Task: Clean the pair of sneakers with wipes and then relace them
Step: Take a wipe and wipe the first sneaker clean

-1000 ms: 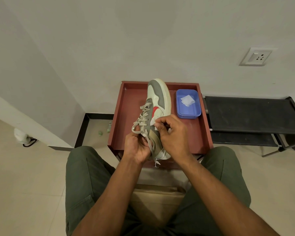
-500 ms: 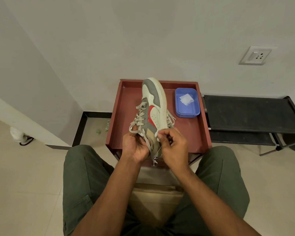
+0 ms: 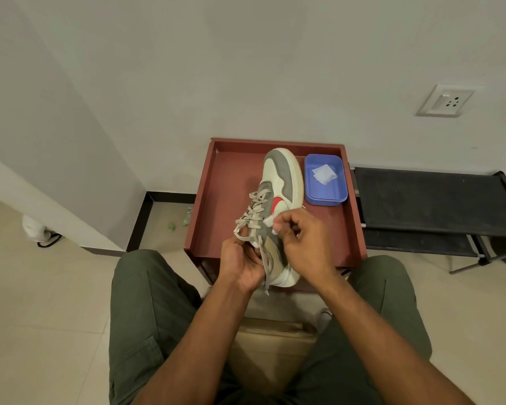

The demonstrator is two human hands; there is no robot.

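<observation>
Sneaker (image 3: 279, 182) up over red tray (image 3: 231, 182), heel hidden by hands, left hand (image 3: 241, 263) closed around heel, right hand (image 3: 306, 244) pinching small white wipe (image 3: 268, 221) on its side, more wipes in blue tub (image 3: 326, 197).

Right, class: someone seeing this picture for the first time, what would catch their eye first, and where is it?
First, the sneaker held up in the middle of the view over the red tray, toe pointing away. The left hand grips its heel end near the laces, while the right hand presses a white wipe against its side. Next, the blue tub at the tray's far right corner, with more white wipes inside.
</observation>
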